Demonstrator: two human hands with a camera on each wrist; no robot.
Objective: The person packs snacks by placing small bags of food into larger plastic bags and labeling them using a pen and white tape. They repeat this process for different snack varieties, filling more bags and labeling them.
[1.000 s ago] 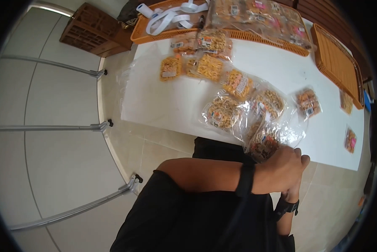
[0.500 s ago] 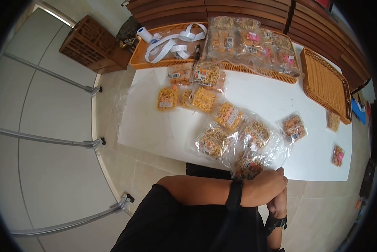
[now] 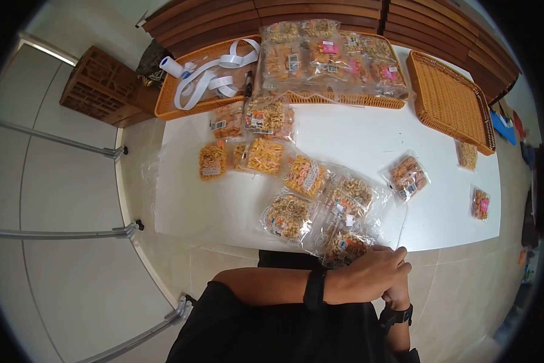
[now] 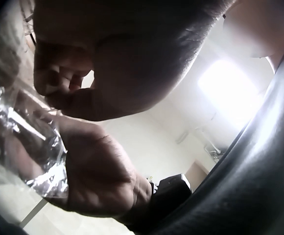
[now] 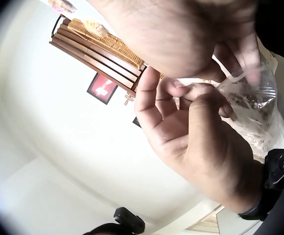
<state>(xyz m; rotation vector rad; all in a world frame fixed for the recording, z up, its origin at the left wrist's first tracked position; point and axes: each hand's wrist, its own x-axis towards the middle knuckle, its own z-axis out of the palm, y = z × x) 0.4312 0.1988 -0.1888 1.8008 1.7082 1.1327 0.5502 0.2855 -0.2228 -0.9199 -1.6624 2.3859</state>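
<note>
Both hands meet at the table's front edge, at the mouth of a large clear plastic bag (image 3: 375, 221) with packaged snacks inside. My left hand (image 3: 372, 270) pinches the bag's gathered edge; in the right wrist view that left hand (image 5: 201, 132) has its thumb bent against its fingers. Partly hidden beneath it in the head view is my right hand (image 3: 399, 291). Seen from the left wrist, crinkled plastic lies over the fingers of the right hand (image 4: 98, 169), which grip the bag. Close by lies a round snack pack (image 3: 287, 216).
Several yellow snack packs (image 3: 264, 155) lie on the white table (image 3: 350, 139). At the back, a wicker tray (image 3: 163, 109) holds label rolls and bagged snacks. Another wicker tray (image 3: 453, 109) stands back right. A snack pack (image 3: 408, 176) and two smaller ones lie to the right.
The head view has shifted, bringing more of the table's back into sight. The hands stay together at the bag's mouth; a drawn-out strip of plastic now stands up beside them.
</note>
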